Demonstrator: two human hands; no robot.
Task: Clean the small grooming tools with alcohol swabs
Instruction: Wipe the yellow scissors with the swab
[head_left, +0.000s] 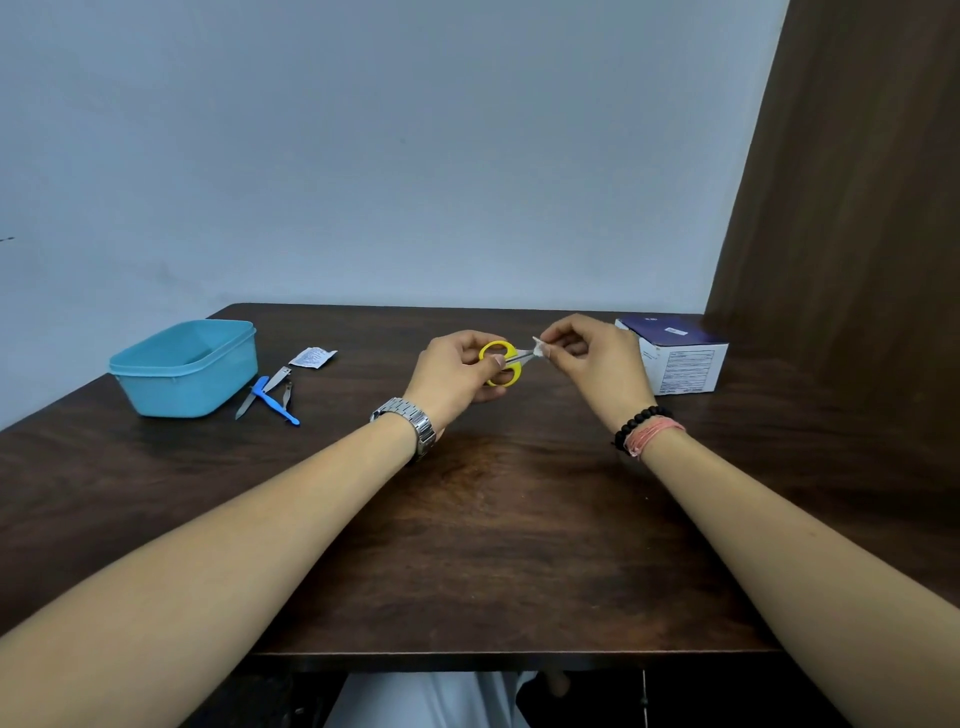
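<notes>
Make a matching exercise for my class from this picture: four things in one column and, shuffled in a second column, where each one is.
Things
1. scissors
2. swab
3. tub
4. box

Places
A. far right of the table, near the wood panel
B. held by the left hand
C. far left of the table
D. pinched by the right hand, against the blades

Pairs: 1-B, 2-D, 3-C, 4-A

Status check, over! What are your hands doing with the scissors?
Left hand grips yellow scissors. Right hand pinches swab on the blades. Nothing in the way.
</notes>
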